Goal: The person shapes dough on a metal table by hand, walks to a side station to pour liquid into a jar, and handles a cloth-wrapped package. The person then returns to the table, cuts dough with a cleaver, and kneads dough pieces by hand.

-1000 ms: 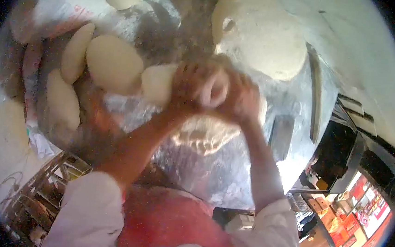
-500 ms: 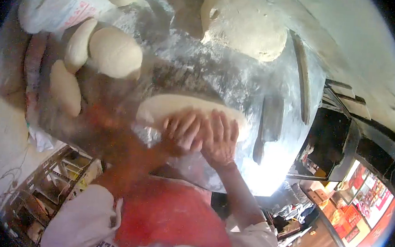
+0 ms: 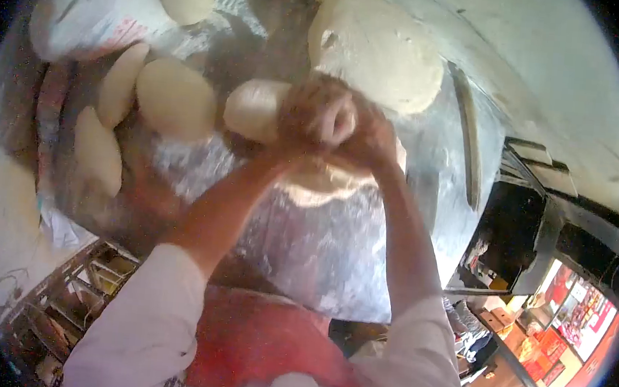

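A lump of dough (image 3: 317,188) lies on the floured work table (image 3: 319,260), its rounded end to the left and a creased, folded edge nearer my body. My left hand (image 3: 312,114) presses over its middle with fingers curled in. Close against it, my right hand (image 3: 366,136) grips the dough's right side. Both hands are smeared by motion, and the dough between them is partly hidden. Just beyond them sits a large slab of dough (image 3: 382,50).
At the left lie several dough pieces, including a round one (image 3: 175,99) and an oval one (image 3: 98,151). A white printed sack (image 3: 95,9) stands at the far left. A narrow wooden strip (image 3: 468,133) lies along the table's right side.
Both hands have moved away from my body, further up the table. The dough was a long smooth roll under my palms; now it is bunched and folded beneath them.
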Demonstrator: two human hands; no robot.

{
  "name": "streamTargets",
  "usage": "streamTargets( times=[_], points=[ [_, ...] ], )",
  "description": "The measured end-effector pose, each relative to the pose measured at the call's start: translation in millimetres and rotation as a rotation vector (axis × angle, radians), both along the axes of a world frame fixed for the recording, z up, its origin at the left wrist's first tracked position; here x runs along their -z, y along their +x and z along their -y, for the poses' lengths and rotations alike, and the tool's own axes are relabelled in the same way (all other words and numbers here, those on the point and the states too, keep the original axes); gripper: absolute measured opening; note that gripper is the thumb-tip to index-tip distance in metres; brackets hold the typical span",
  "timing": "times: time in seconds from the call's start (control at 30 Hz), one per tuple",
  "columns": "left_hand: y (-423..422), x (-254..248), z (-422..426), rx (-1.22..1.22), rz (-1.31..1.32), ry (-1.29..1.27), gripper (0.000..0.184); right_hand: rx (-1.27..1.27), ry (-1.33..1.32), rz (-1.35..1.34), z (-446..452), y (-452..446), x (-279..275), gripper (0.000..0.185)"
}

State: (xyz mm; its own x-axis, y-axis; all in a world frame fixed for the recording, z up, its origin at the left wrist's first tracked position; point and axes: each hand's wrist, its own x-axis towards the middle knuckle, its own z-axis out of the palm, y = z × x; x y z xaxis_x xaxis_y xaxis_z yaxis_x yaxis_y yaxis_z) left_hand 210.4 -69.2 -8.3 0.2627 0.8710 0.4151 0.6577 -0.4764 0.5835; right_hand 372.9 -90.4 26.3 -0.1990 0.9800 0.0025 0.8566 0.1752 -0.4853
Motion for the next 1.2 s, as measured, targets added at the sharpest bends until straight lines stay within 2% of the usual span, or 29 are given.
streamTargets(
  times=[0.03, 0.07, 0.1, 0.13, 0.17, 0.23, 0.27, 0.33, 0.37, 0.43, 0.5, 0.57, 0.6, 0.63, 0.7, 0.73, 0.77, 0.83, 0.87, 0.9, 0.97, 1.03, 1.1, 1.17, 1.2],
  points=[
    [0.2, -17.9, -1.5, 0.0, -0.034, 0.0, 0.037, 0.034, 0.059, 0.019, 10.4, -4.1, 6.6, 0.094],
    [-5.1, -43.8, -13.4, 0.109, -0.154, -0.387, 0.041, 0.121, -0.032, 0.177, 32.6, -16.7, 16.8, 0.096],
    [-9.0, -66.2, -20.5, 0.217, -0.276, -0.778, 0.046, 0.146, 0.186, 0.275, 74.4, -34.2, 18.9, 0.099],
    [-16.1, -69.5, -15.3, 0.179, 0.003, -0.945, 0.056, 0.12, 0.34, 0.358, 113.9, -54.5, -7.4, 0.102],
    [-24.4, -65.5, -0.7, 0.174, 0.0, -0.93, 0.056, 0.013, 0.325, 0.275, 144.2, -57.1, -28.5, 0.101],
    [-42.0, -47.6, 54.0, 0.165, -0.117, -0.17, 0.053, -0.247, 0.039, 0.11, 174.3, -35.0, -28.6, 0.099],
    [-55.2, -44.5, 77.9, 0.168, -0.119, -0.177, 0.053, -0.244, 0.032, 0.108, 177.6, -38.4, -29.3, 0.099],
    [-84.2, -33.4, 118.0, 0.123, -0.196, 0.065, 0.047, -0.064, 0.254, -0.046, 177.0, -49.2, -26.2, 0.088],
    [-93.0, -32.7, 130.1, 0.117, -0.198, 0.048, 0.047, -0.071, 0.238, -0.051, 182.1, -54.6, -18.5, 0.088],
    [-111.1, -29.3, 142.3, 0.138, -0.117, -0.025, 0.043, -0.062, 0.247, 0.032, 197.8, -68.9, 5.5, 0.08],
    [-122.4, -9.7, 146.8, 0.132, -0.132, -0.006, 0.042, -0.01, 0.407, 0.106, 207.0, -84.7, 25.8, 0.067],
    [-128.3, 0.6, 134.9, 0.11, -0.09, 0.171, 0.051, -0.015, 0.583, 0.199, 202.9, -86.1, 50.2, 0.059],
    [-131.7, 0.6, 136.6, 0.098, -0.079, 0.223, 0.05, -0.018, 0.545, 0.233, 206.4, -84.1, 56.2, 0.057],
    [-130.6, -2.8, 144.0, 0.097, -0.073, 0.221, 0.05, -0.028, 0.52, 0.168, 208.8, -82.5, 50.1, 0.064],
    [-128.1, -26.7, 149.6, 0.088, -0.155, 0.036, 0.049, -0.012, 0.351, 0.128, 210.7, -89.0, 21.4, 0.078],
    [-126.5, -32.3, 151.8, 0.088, -0.205, 0.026, 0.051, -0.033, 0.267, 0.183, 209.0, -86.5, 11.1, 0.09],
    [-127.3, -43.2, 153.6, 0.09, -0.21, 0.071, 0.051, -0.022, 0.311, 0.182, 204.7, -80.1, -0.4, 0.09],
    [-135.3, -53.9, 171.6, -0.016, -0.22, 0.071, 0.054, -0.128, 0.097, -0.025, 202.5, -65.4, -19.8, 0.098],
    [-143.5, -37.8, 184.4, -0.012, -0.225, 0.095, 0.054, -0.024, 0.026, -0.145, 199.0, -62.2, -27.4, 0.097],
    [-157.1, -4.9, 199.3, -0.128, -0.185, 0.016, 0.054, -0.013, 0.043, -0.151, 200.6, -60.4, -23.4, 0.097],
    [-176.7, 41.5, 224.5, -0.361, -0.099, -0.162, 0.055, 0.177, -0.072, -0.034, 208.2, -59.5, 2.8, 0.097],
    [-176.3, 27.4, 234.8, -0.334, -0.179, -0.156, 0.054, 0.217, -0.046, -0.056, 221.5, -68.5, 6.0, 0.095],
    [-160.4, -7.0, 230.6, -0.293, -0.246, -0.157, 0.053, 0.124, -0.204, -0.028, 241.9, -71.6, -1.9, 0.094],
    [-130.8, -54.9, 222.1, -0.287, -0.397, -0.228, 0.052, 0.175, -0.401, -0.034, 267.1, -79.6, -3.7, 0.091],
    [-126.5, -27.9, 213.1, -0.283, 0.045, -0.585, 0.054, 0.208, -0.438, -0.141, 270.1, -79.3, -8.5, 0.088]
  ],
)
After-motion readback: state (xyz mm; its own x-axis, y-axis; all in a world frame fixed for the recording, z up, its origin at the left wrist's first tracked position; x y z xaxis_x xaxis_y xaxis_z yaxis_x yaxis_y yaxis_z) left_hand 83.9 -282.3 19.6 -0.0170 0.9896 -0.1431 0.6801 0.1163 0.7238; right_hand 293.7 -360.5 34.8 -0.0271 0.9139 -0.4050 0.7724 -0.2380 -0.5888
